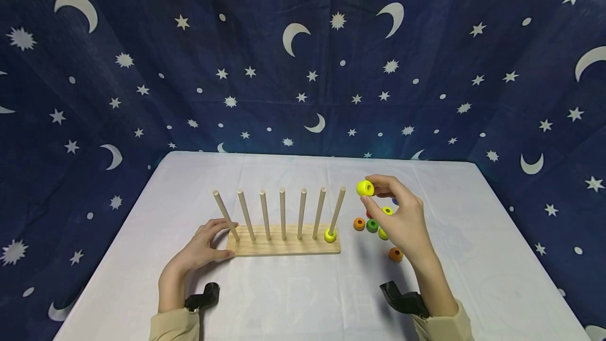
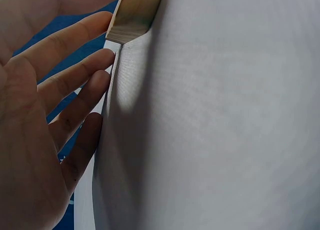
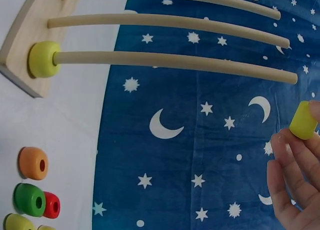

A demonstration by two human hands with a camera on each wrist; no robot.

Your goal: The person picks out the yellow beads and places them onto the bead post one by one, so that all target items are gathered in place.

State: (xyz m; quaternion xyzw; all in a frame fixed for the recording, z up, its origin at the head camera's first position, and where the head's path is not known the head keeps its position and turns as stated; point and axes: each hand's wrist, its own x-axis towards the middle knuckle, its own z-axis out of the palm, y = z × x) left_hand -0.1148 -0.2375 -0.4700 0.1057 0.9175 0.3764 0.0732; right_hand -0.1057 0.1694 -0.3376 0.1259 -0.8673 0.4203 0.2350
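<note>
My left hand (image 1: 201,246) holds the left end of a wooden peg board (image 1: 279,248), thumb at the front corner and fingers at the back; in the left wrist view the other fingers are spread beside the board's end. Several upright pegs stand in a row on it. On the rightmost peg (image 1: 337,209) a yellow bead (image 1: 330,236) sits at the bottom. My right hand (image 1: 404,220) pinches another yellow bead (image 1: 364,188) between thumb and fingers, raised just right of that peg's top. In the right wrist view, this bead (image 3: 303,121) is beyond the peg's tip.
Loose beads lie on the white table right of the board, below my right hand: orange (image 1: 359,223), green (image 1: 372,225), red (image 3: 52,205), yellow (image 1: 387,210), and another orange bead (image 1: 395,254) nearer me. A dark blue cloth (image 1: 265,57) with moons and stars hangs behind the table.
</note>
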